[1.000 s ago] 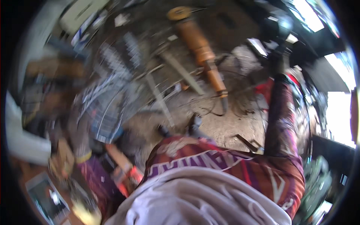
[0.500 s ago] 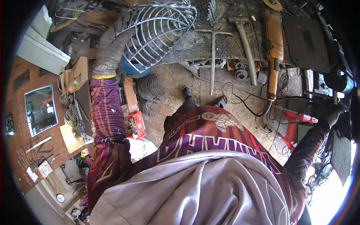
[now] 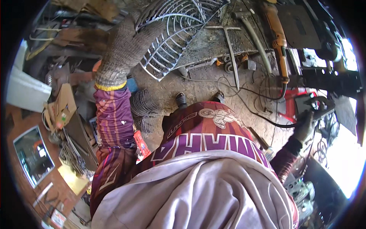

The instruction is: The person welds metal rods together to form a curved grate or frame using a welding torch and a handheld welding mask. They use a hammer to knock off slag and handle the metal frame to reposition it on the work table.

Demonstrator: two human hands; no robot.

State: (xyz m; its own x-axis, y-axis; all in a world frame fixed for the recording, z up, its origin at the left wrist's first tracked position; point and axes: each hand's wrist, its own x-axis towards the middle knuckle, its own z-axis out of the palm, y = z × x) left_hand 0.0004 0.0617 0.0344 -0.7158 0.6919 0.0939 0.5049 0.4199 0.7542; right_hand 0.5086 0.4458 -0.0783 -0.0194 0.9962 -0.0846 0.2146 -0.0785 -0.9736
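Observation:
My left hand (image 3: 122, 49), in a grey knitted glove with a yellow cuff, grips the rim of a round wire guard (image 3: 173, 34) that rests on the metal workbench (image 3: 213, 42). My right hand (image 3: 305, 126), also gloved, is stretched out to the right and holds the dark handle of a red machine (image 3: 297, 107) on the floor. A black cable (image 3: 259, 114) runs across the floor toward that machine. My maroon patterned sleeves and a light cloth over my chest fill the lower middle of the view.
An orange-bodied angle grinder (image 3: 278, 34) and a hammer (image 3: 251, 30) lie on the workbench. More wire guards (image 3: 145, 107) are stacked on the dirt floor near my shoes (image 3: 181, 100). Cardboard scraps (image 3: 61, 107) and a mirror (image 3: 32, 156) sit at the left.
My left hand has risen and closed on the wire guard's rim. My right hand has come down onto the red machine's handle. The view has steadied and tilted toward the bench.

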